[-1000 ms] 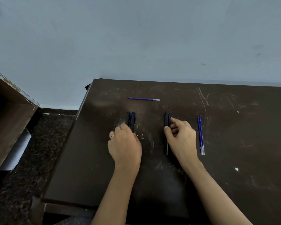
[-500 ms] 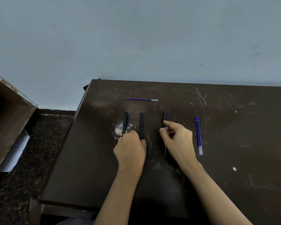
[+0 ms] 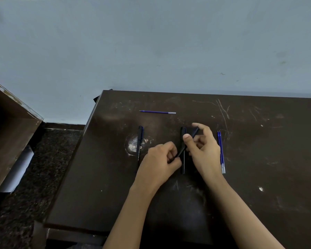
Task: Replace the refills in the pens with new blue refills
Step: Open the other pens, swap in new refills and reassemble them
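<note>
centre frame, left hand (image 3: pixel 160 162) pinches the lower end of a tilted dark pen (image 3: pixel 180 153); right hand (image 3: pixel 205 151) curls round its upper part. two blue refills (image 3: pixel 221 151) lie just right on the surface (image 3: pixel 258 159); a second pen (image 3: pixel 140 146) lies left.

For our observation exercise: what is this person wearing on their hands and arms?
Nothing that shows. The left hand and right hand are ungloved. The left forearm and right forearm are bare to the frame's edge: no sleeves, watch or bracelet. A ring cannot be made out.
</note>
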A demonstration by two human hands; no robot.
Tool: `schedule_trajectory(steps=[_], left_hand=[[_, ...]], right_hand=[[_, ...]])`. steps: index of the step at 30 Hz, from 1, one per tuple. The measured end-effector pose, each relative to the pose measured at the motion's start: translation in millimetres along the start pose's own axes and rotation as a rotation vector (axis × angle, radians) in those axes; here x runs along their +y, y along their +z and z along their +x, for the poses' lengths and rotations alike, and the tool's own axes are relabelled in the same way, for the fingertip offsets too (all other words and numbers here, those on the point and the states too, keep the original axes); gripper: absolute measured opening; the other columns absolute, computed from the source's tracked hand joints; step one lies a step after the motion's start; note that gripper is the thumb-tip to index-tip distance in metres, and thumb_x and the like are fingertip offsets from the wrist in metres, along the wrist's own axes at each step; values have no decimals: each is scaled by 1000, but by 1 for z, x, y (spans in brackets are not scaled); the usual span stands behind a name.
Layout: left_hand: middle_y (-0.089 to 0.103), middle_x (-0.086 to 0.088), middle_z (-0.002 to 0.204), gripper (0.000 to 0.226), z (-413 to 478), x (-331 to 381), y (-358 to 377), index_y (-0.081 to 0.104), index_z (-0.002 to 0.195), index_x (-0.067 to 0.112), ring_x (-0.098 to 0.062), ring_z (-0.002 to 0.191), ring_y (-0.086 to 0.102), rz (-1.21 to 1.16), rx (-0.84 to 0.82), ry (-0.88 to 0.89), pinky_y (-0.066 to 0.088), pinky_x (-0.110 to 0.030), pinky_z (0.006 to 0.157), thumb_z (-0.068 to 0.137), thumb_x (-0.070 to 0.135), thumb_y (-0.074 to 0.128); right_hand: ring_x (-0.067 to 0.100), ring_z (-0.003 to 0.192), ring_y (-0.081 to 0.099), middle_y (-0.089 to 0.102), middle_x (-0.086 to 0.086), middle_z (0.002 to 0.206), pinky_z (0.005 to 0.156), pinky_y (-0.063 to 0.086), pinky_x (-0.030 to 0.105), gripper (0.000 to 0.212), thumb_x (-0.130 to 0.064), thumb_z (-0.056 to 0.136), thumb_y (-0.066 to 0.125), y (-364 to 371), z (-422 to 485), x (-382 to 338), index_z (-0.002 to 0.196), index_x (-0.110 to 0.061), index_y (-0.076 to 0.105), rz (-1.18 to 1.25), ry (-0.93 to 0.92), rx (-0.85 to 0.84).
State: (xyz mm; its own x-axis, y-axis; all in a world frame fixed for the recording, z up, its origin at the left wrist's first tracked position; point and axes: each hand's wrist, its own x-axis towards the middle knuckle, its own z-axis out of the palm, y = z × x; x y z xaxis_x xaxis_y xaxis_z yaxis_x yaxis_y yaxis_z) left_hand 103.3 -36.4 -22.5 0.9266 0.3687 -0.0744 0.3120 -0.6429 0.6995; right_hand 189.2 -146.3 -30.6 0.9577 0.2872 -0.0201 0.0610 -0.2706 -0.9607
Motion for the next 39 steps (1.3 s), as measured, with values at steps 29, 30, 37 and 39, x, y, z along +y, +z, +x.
schedule_trajectory(steps=[29, 30, 37, 39], left_hand=[[42, 9, 51, 20, -2, 6, -4, 41, 75, 42, -5, 47, 43, -38, 125, -8, 29, -23, 49, 94, 46, 44], [43, 8, 52, 18, -2, 6, -3, 45, 78, 39, -5, 47, 44, -39, 120, -5, 31, -23, 50, 94, 47, 44], [55, 7, 60, 21, -2, 10, -6, 54, 90, 34, -7, 57, 55, 16, 140, 5, 44, -28, 54, 94, 49, 39], [52, 6, 58, 22, -4, 11, -8, 50, 84, 34, -8, 57, 53, 61, 135, -15, 38, -26, 51, 95, 49, 38]], right_hand=[[30, 85, 58, 54, 18, 74, 90, 47, 43, 18, 0, 81, 63, 8, -5, -15, 97, -8, 67, 637, 213, -240], [30, 86, 59, 54, 21, 80, 90, 48, 43, 19, 1, 82, 62, 7, -5, -15, 97, -8, 67, 646, 209, -250], [13, 79, 66, 69, 13, 87, 73, 53, 24, 16, 3, 86, 57, 2, -2, -17, 99, -5, 62, 666, 191, -268], [8, 75, 64, 70, 12, 89, 68, 51, 20, 15, 4, 87, 56, 1, -2, -15, 97, -7, 60, 677, 221, -226]])
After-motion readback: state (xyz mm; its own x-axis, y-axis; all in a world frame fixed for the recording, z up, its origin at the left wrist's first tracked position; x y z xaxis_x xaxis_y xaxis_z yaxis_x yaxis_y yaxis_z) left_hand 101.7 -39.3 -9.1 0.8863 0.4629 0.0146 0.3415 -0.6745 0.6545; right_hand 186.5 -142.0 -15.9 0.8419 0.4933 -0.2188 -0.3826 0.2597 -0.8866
